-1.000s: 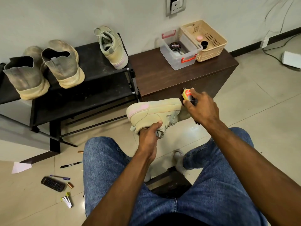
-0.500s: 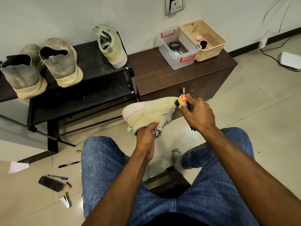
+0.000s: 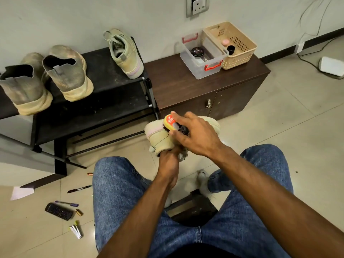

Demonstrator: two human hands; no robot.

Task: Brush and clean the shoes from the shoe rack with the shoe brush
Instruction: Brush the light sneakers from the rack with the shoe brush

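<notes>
Step in hand: brushing the beige suede low-top shoe (image 3: 160, 138), held at frame centre above the floor, in front of the dark brown wooden cabinet (image 3: 186, 86).

1. Support. The left hand (image 3: 168, 161) goes up into the shoe's opening; its fingers are hidden inside, so their state cannot be told. Judged best practice: brace from within so the upper does not collapse under the strokes.
2. Tool. The right hand (image 3: 193, 135) has its fingers curled and clamped on the yellow-topped shoe brush with a red label (image 3: 170, 122), whose bristles meet the heel end of the shoe. Use short, one-way strokes with light pressure; heavy pressure could scuff the nap.
3. Remaining work. One matching beige shoe (image 3: 126, 54) and two dusty grey slip-on shoes (image 3: 67, 75) stand on the black metal shoe rack (image 3: 115, 101), left of centre; they look untreated.

Containers, on the cabinet top at upper right:
- Clear plastic box with red handles (image 3: 201, 69): holds a round black polish tin (image 3: 197, 52).
- Beige perforated plastic basket (image 3: 240, 54), touching the box: holds a small black cylindrical item (image 3: 230, 49) and a pink round item (image 3: 225, 42); what they are cannot be told.
</notes>
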